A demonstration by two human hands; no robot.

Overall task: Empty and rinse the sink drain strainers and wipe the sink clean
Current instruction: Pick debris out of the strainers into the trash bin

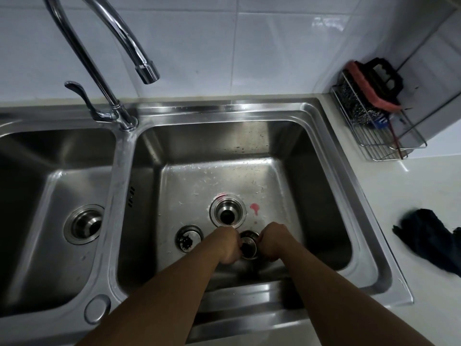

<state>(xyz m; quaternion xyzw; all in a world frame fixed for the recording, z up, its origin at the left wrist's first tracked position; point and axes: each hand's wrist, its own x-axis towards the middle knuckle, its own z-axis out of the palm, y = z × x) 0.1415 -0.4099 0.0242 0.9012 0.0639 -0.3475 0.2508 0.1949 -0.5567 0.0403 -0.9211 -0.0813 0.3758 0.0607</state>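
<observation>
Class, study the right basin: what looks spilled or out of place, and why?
A pink splash stains the basin floor right of the open drain, with white flecks scattered behind it. One strainer lies loose on the floor, out of any drain; the left hand and right hand grip a second strainer.

Beyond the grip, a wall of glossy white tiles rises along the back, its thin grey joints crossing at right angles. Far off to the grip's right a second tiled wall meets it in a corner. Soft light falls from above and leaves a blurred glare on the tiles high above the grip. A pale countertop stretches to the right of the grip and carries a small bright reflection. On it, in the corner, well apart from the grip, stands a wire rack.
</observation>
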